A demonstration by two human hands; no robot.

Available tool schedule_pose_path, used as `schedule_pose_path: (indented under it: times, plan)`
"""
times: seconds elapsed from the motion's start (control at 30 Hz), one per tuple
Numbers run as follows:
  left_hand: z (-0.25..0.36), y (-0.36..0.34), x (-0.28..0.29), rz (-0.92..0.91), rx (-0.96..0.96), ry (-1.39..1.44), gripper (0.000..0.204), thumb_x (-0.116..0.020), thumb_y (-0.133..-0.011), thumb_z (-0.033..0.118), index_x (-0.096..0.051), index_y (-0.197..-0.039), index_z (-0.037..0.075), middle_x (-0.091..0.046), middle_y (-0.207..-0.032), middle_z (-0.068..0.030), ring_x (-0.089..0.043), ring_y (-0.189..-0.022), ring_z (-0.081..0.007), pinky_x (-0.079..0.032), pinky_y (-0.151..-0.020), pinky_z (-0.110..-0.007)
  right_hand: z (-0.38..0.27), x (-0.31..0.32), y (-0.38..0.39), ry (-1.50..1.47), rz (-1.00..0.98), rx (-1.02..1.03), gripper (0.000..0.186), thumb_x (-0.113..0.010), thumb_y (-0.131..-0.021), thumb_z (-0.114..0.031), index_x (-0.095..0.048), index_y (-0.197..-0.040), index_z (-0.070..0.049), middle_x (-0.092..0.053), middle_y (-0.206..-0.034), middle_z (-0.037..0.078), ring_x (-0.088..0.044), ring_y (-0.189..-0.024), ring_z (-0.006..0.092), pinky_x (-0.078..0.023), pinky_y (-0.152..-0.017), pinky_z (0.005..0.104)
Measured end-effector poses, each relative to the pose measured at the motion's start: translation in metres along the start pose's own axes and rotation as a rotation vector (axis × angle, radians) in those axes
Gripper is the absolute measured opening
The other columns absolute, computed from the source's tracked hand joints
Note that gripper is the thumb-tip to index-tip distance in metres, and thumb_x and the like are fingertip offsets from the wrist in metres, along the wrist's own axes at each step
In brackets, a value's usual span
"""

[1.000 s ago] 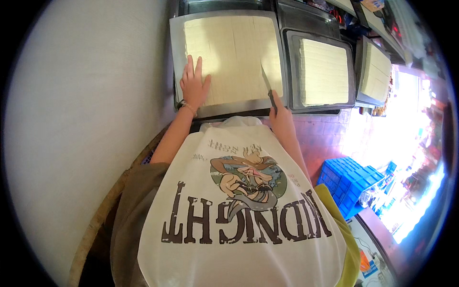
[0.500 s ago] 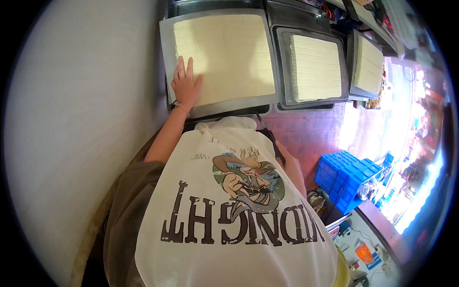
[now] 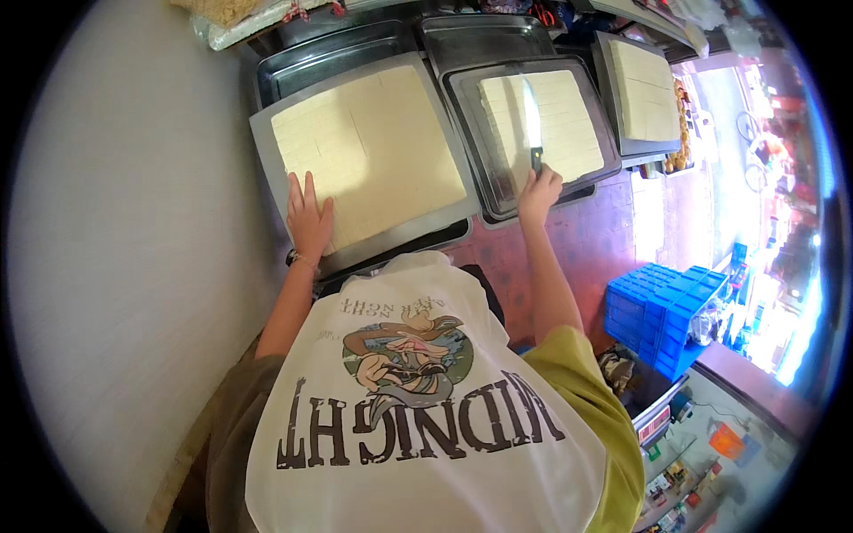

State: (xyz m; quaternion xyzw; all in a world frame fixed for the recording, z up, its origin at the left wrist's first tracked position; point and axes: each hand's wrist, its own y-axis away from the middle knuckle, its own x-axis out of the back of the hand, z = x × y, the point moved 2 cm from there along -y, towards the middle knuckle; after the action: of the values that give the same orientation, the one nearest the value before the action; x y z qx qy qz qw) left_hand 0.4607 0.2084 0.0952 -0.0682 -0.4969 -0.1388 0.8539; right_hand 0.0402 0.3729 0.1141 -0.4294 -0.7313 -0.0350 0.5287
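Observation:
A big cream-coloured slab point(image 3: 400, 169) with a few short cut lines lies on a flat metal sheet point(image 3: 449, 209). My left hand point(image 3: 309, 218) rests at the slab's left edge, fingers stretched out. The handle of a long-bladed knife point(image 3: 531, 115) is gripped in my right hand point(image 3: 540, 191), blade pointing away from me. That knife is above a second cream slab point(image 3: 569, 115), which is cut into rows and sits in a dark tray point(image 3: 466, 107). Whether the blade touches this slab I cannot tell.
Farther right, a third cream slab point(image 3: 644, 89) lies on another tray. Dark metal pans point(image 3: 333, 58) stand behind. A pale wall point(image 3: 133, 231) runs close on my left. Blue crates point(image 3: 662, 306) are on the right, beyond the reddish tiled floor point(image 3: 511, 266).
My right hand has come into view with the knife, over the second slab. My left hand stays at the first slab's left edge, while the whole view has shifted and turned.

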Motion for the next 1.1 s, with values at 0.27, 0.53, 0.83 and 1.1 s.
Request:
schedule_pose_path:
  times: [0.27, 0.53, 0.83, 1.1]
  plan:
    - [-0.008, 0.002, 0.005, -0.022, -0.004, -0.014, 0.072, -0.062, -0.089, 0.027, -0.029, -0.151, 0.014, -0.015, -0.159, -0.0205, -0.030, -0.140, -0.0399, -0.031, -0.110, -0.047, 0.021, -0.070, -0.017, 0.151, -0.190, -0.177, 0.035, -0.060, -0.092, -0.022, -0.051, -0.124, -0.010, -0.049, -0.114, 0.016, -0.048, -0.102, 0.0372, -0.040, -0.083, 0.0515]
    - [-0.003, 0.002, 0.003, -0.003, -0.018, 0.013, 0.072, -0.062, -0.088, 0.025, -0.029, -0.151, 0.014, -0.014, -0.159, -0.0213, -0.030, -0.139, -0.0412, -0.029, -0.111, -0.047, 0.036, -0.068, -0.006, 0.150, -0.262, -0.128, 0.036, -0.060, -0.091, -0.022, -0.051, -0.124, -0.012, -0.049, -0.119, 0.014, -0.048, -0.107, 0.0364, -0.039, -0.087, 0.0506]
    - [0.010, -0.016, 0.015, 0.019, 0.164, -0.057, 0.061, -0.061, -0.089, 0.029, -0.040, -0.144, 0.017, -0.023, -0.156, -0.0171, -0.025, -0.142, -0.0340, -0.015, -0.112, -0.053, 0.000, -0.046, -0.009, 0.242, -0.090, -0.198, 0.031, -0.063, -0.087, -0.022, -0.055, -0.115, -0.010, -0.051, -0.115, 0.015, -0.048, -0.106, 0.0349, -0.037, -0.089, 0.0466]
    - [-0.036, -0.165, 0.035, 0.144, 0.013, 0.004, 0.047, -0.054, -0.093, 0.033, -0.048, -0.138, 0.020, -0.038, -0.149, -0.0139, -0.031, -0.139, -0.0323, -0.021, -0.110, -0.054, -0.048, -0.018, 0.121, -0.554, -0.412, -0.729, 0.016, -0.058, -0.091, -0.013, -0.054, -0.102, -0.003, -0.054, -0.086, 0.009, -0.050, -0.069, 0.0190, -0.043, -0.062, 0.0301]
